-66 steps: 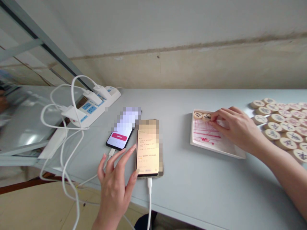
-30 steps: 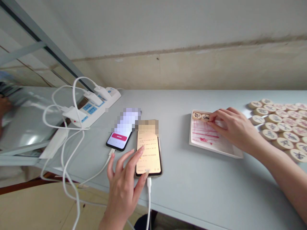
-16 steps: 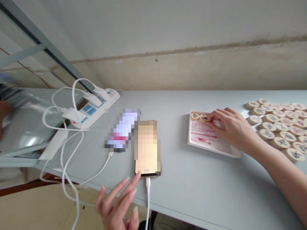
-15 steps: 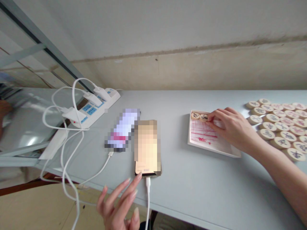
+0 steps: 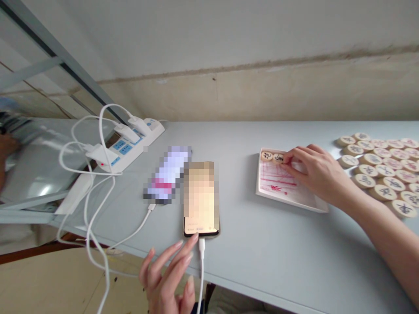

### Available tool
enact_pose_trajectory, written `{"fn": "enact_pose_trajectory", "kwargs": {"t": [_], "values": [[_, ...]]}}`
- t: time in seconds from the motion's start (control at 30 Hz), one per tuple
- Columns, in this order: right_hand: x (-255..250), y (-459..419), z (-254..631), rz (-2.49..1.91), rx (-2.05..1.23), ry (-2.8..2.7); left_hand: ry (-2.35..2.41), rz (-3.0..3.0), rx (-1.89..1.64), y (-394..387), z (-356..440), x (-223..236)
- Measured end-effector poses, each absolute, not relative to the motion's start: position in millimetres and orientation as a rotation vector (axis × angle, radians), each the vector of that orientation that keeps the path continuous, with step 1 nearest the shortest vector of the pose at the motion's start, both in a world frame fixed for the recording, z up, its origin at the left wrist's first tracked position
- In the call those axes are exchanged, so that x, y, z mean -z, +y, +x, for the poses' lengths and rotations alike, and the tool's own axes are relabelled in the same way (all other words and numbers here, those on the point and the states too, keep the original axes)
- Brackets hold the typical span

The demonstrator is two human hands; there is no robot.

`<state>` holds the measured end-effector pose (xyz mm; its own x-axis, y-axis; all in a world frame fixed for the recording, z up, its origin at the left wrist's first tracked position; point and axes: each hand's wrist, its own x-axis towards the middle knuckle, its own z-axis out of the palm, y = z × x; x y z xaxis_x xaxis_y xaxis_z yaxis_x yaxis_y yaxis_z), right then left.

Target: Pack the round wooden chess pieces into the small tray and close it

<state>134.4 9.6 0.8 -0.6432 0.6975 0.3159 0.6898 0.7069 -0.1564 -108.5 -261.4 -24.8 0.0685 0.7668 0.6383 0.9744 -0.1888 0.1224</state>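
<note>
My right hand (image 5: 316, 172) reaches over a shallow white box (image 5: 291, 206), its thumb and fingers pinched at the right side of a round wooden Chinese chess piece (image 5: 277, 158). Left of that piece, a second one (image 5: 266, 156) sits in the box's upper left corner. Red lines and red writing mark the box's floor. My fingers hide part of the box's top row. At the table's front edge my left hand (image 5: 170, 277) has its fingers spread. One fingertip meets the lower edge of a phone (image 5: 201, 200), whose screen is lit and blurred.
Many Chinese chess pieces (image 5: 381, 170) with black or red characters lie face up at the right. A second phone (image 5: 168, 174) charges left of the first. White cables (image 5: 87, 209) loop from a power strip (image 5: 131, 148) and hang over the table's edge. A wall (image 5: 245, 96) stands behind.
My left hand has shifted slightly right along the phone's lower edge. The right hand stays pinched at the box, and the pieces have not visibly moved.
</note>
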Motion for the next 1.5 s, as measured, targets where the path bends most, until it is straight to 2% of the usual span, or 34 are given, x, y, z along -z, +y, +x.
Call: {"fn": "enact_pose_trajectory", "kwargs": {"t": [1.3,1.5], "values": [[1,11,136,-1.051,-0.024,-2.563,-1.818,-1.974,0.873,-258,-101,25],[-3,9,135,-1.106,-0.119,-2.549,-1.905,-2.009,0.845,-252,-100,24]]}}
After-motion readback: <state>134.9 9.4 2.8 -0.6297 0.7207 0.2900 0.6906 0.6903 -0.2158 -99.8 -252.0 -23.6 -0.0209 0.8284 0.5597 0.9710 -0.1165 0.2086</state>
